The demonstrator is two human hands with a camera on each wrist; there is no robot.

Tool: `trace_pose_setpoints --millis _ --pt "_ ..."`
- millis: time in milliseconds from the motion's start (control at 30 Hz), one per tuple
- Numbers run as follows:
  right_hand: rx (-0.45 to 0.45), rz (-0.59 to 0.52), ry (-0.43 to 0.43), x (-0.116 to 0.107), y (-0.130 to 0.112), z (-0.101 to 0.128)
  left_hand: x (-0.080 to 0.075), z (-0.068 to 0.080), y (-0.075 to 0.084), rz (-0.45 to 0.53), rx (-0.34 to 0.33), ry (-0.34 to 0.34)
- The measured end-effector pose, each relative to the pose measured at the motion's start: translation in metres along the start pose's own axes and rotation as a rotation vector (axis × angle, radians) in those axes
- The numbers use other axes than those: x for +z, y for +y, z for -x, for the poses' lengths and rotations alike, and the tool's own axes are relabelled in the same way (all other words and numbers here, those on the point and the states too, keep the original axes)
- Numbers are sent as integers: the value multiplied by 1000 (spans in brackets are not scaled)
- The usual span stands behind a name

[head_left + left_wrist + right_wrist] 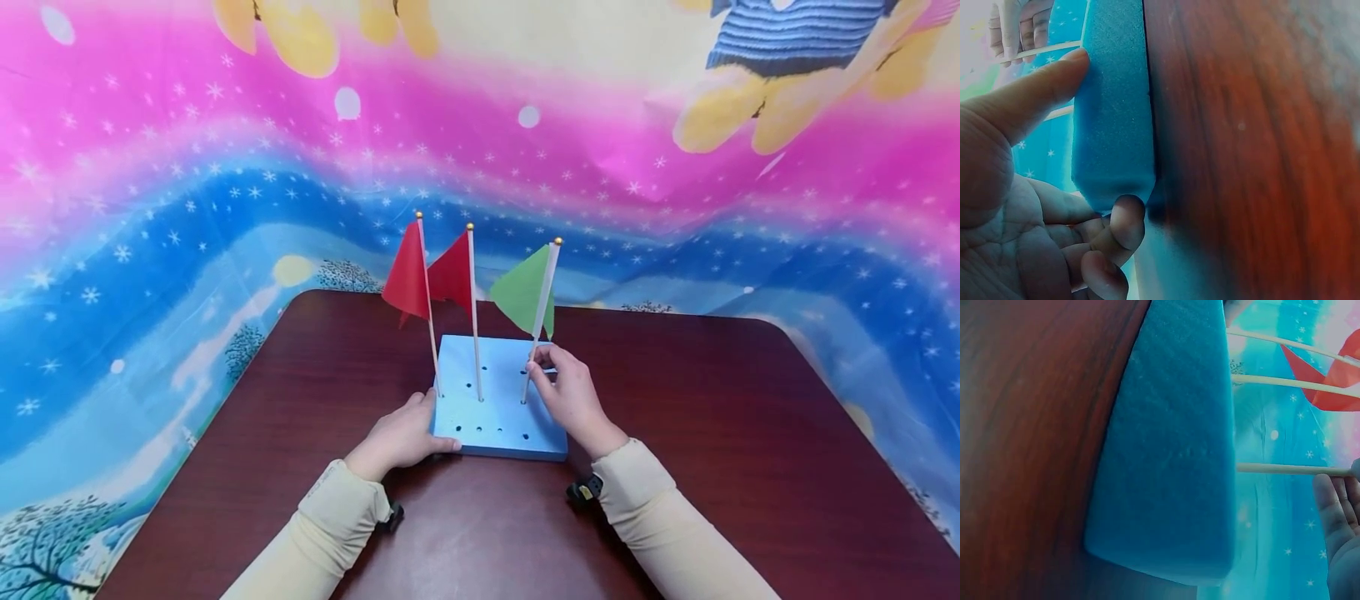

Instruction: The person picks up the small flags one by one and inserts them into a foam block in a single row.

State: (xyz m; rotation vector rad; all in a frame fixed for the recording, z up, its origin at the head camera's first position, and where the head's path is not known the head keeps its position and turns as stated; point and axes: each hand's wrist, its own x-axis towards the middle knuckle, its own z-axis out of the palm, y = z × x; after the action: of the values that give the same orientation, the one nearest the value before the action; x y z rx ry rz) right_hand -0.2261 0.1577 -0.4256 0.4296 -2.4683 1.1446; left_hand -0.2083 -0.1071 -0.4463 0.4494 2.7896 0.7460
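A light-blue foam block [498,417] with small holes in its top lies on the table. Two red flags [407,279] on thin wooden sticks stand in its left part and middle. My right hand [573,396] pinches the stick of a green flag [521,292], whose lower end meets the block's right part; the stick leans slightly right. In the right wrist view, fingertips of the right hand [1341,519] are at that stick. My left hand [401,433] holds the block's left front corner, thumb on the top edge and fingers against the side [1113,125].
The dark reddish-brown table [300,400] extends around the block on all sides. Behind it hangs a colourful cloth [480,125] with snowflakes and cartoon figures. Dark devices [583,492] are strapped at both wrists.
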Motion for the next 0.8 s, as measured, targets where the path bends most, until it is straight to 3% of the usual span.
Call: trace_pose_setpoints --millis 300,800 --pt "38 41 -34 4 8 9 0 -1 0 -14 5 -6" --pt "30 25 -37 -14 13 13 0 1 1 -31 -18 -27"
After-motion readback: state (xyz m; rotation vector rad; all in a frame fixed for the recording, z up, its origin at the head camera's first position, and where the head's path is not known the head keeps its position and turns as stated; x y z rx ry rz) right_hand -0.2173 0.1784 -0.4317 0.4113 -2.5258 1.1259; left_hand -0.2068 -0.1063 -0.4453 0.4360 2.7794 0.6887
